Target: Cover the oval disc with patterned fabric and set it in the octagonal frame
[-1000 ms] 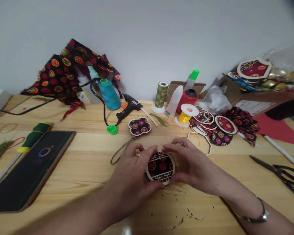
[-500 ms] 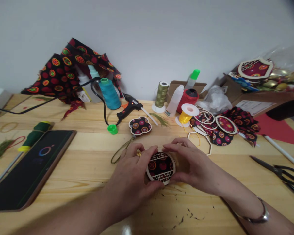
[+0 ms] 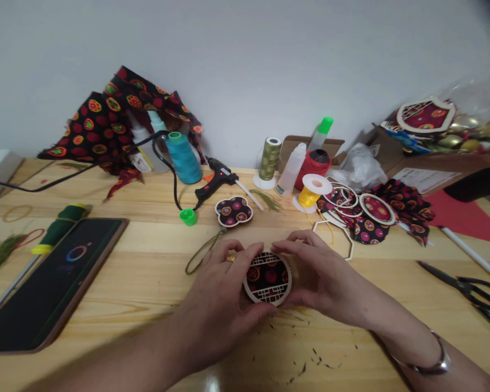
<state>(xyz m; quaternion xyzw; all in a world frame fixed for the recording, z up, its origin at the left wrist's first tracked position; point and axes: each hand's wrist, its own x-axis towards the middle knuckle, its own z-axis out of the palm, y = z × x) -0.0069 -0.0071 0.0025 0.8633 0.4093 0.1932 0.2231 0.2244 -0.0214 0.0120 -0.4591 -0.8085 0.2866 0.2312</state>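
Note:
A round pendant (image 3: 267, 276) with a pale lattice frame over dark patterned fabric is held low over the wooden table. My left hand (image 3: 224, 288) grips its left edge, thumb below and fingers above. My right hand (image 3: 320, 272) curls around the right side, fingertips at the top rim and thumb near the lower rim. Beyond my left fingers a green cord loop (image 3: 202, 255) lies on the wood. Further back is a flower-shaped fabric piece (image 3: 234, 212) with a pale rim. The pendant's underside is hidden.
Behind stand a glue gun (image 3: 216, 177), a blue thread cone (image 3: 183, 159) and a yellow spool (image 3: 308, 193). At left lies a phone (image 3: 61, 283); at right, scissors (image 3: 469, 288). Wooden rings (image 3: 377, 209) and patterned scraps lie at back right. Dark bits litter the front.
Both hands stay around the round pendant, which has tilted slightly. My right thumb sits a little further from its lower right rim. Otherwise the table looks the same.

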